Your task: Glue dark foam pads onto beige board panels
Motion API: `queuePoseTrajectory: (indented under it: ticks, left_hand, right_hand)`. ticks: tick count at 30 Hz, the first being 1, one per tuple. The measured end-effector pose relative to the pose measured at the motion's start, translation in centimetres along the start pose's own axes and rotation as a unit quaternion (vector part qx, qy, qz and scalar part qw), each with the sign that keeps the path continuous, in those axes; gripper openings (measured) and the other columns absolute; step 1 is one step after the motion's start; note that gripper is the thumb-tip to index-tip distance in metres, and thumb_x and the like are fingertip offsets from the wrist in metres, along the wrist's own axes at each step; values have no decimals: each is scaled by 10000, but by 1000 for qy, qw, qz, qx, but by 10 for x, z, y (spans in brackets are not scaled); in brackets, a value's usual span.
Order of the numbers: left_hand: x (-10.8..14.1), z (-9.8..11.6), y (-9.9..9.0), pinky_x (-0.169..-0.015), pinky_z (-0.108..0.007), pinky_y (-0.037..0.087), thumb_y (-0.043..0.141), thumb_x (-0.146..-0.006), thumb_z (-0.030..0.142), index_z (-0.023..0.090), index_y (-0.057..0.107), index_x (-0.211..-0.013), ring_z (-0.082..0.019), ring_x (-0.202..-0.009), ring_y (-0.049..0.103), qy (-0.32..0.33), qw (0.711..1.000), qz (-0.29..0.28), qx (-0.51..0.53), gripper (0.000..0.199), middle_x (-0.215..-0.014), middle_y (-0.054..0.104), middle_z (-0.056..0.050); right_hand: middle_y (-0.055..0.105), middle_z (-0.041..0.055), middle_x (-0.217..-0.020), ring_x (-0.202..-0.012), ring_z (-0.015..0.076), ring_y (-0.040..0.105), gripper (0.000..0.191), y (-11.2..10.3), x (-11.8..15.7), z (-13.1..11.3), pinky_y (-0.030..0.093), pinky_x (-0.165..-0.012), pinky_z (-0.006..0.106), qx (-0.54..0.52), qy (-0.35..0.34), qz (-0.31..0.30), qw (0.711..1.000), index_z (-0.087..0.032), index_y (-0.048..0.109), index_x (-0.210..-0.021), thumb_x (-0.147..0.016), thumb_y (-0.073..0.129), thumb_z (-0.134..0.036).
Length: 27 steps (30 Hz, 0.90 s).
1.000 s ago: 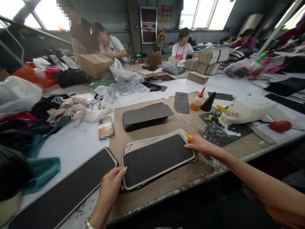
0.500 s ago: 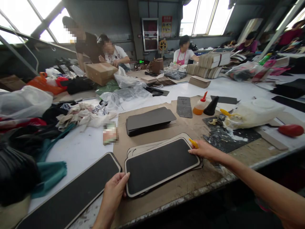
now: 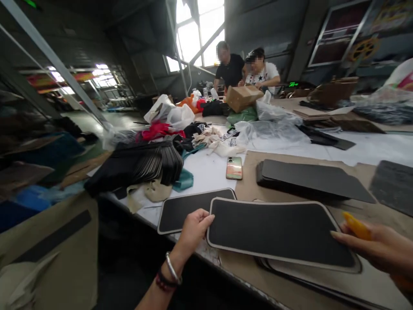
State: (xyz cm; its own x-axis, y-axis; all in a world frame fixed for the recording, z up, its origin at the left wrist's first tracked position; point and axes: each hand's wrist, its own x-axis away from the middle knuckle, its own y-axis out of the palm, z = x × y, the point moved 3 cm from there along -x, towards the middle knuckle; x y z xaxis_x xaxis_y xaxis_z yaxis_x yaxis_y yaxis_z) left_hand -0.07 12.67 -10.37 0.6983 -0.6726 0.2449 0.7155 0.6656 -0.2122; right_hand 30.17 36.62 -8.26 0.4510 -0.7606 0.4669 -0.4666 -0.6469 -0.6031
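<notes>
A flat black panel (image 3: pixel 277 230) with rounded corners and a pale border is held up at both ends, just above the table. My left hand (image 3: pixel 195 228) pinches its left edge between thumb and fingers. At the panel's right end my right hand (image 3: pixel 377 243) grips the edge, and a yellow tool (image 3: pixel 357 226) sticks out of the same hand; its working end is hidden. Beneath lies a stack of pale pieces (image 3: pixel 300 280) with dark edges. Another bordered black panel (image 3: pixel 190 206) rests on the table, partly behind my left hand.
A stack of dark grey boards (image 3: pixel 312 178) lies beyond the held panel. Left of it is a phone (image 3: pixel 234 168). Fabric scraps (image 3: pixel 216 140), a row of black pieces (image 3: pixel 145 165) and a cardboard box (image 3: pixel 243 98) crowd the far left. Two people work at the back.
My view has swung left. Both hands have lifted the bordered black panel off the pale stack and moved it left, toward the other bordered panel.
</notes>
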Motion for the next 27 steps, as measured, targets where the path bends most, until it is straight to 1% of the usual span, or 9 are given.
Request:
queuePoseTrajectory:
  ticks: [3, 5, 7, 9, 12, 15, 22, 25, 27]
  left_hand:
    - [-1, -1, -57, -389, -196, 270, 626, -573, 501, 163, 518, -608, -63, -390, 373, -8, 999, 39, 0, 357, -454, 452, 66]
    - [-4, -3, -90, -388, -190, 263, 630, -561, 504, 162, 516, -609, -58, -381, 366, -12, 998, 62, -3, 363, -444, 451, 70]
    - [-9, -6, -117, -387, -189, 259, 637, -541, 499, 163, 510, -586, -56, -374, 361, -14, 997, 81, -9, 362, -427, 447, 71]
    - [-13, -12, -137, -386, -189, 256, 646, -524, 492, 165, 501, -560, -55, -374, 362, -14, 995, 96, -13, 360, -419, 452, 68]
    - [-20, -22, -157, -387, -189, 252, 649, -527, 491, 167, 506, -560, -59, -377, 372, -16, 994, 108, -15, 356, -423, 465, 65]
    - [-26, -33, -166, -386, -189, 247, 651, -530, 494, 168, 504, -553, -59, -375, 368, -21, 994, 109, -16, 358, -412, 454, 68]
    - [-35, -45, -163, -389, -202, 259, 649, -507, 537, 171, 509, -552, -69, -376, 371, -35, 995, 95, -20, 394, -422, 470, 57]
    - [-37, -46, -159, -389, -206, 251, 659, -465, 574, 173, 508, -527, -71, -367, 358, -43, 995, 87, -31, 434, -398, 461, 56]
    - [-38, -47, -158, -391, -206, 240, 667, -437, 595, 173, 507, -510, -71, -358, 343, -50, 995, 74, -43, 457, -375, 450, 57]
  right_hand:
    - [363, 3, -414, -342, 123, 307, 340, 33, -13, -79, 229, -370, 303, 50, -106, -33, 993, -265, 458, -558, -536, 598, -575]
    - [402, -8, -422, -358, 126, 370, 263, 58, -21, -124, 281, -382, 282, 98, -136, -44, 985, -237, 465, -594, -605, 602, -461]
    - [431, -20, -436, -372, 107, 398, 207, 83, -30, -157, 304, -402, 249, 144, -149, -54, 977, -207, 468, -607, -669, 599, -355]
    - [437, -32, -439, -376, 85, 404, 208, 104, -38, -178, 305, -410, 221, 177, -152, -60, 971, -187, 458, -593, -712, 599, -282]
    - [425, -43, -419, -368, 74, 405, 254, 129, -48, -190, 300, -395, 200, 184, -119, -78, 973, -177, 438, -574, -747, 608, -252]
    - [412, -55, -389, -343, 74, 396, 250, 143, -56, -191, 303, -367, 192, 171, -84, -94, 977, -179, 433, -602, -772, 601, -254]
    - [414, -49, -380, -339, 76, 412, 236, 153, -67, -187, 316, -345, 183, 194, -72, -99, 973, -166, 447, -595, -805, 547, -206]
    - [462, -19, -411, -363, 101, 465, 245, 152, -68, -185, 352, -370, 204, 216, -72, -89, 970, -155, 476, -569, -778, 586, -219]
    - [516, 15, -459, -431, 135, 533, 227, 150, -69, -184, 390, -418, 223, 227, -83, -79, 967, -145, 516, -565, -744, 628, -228]
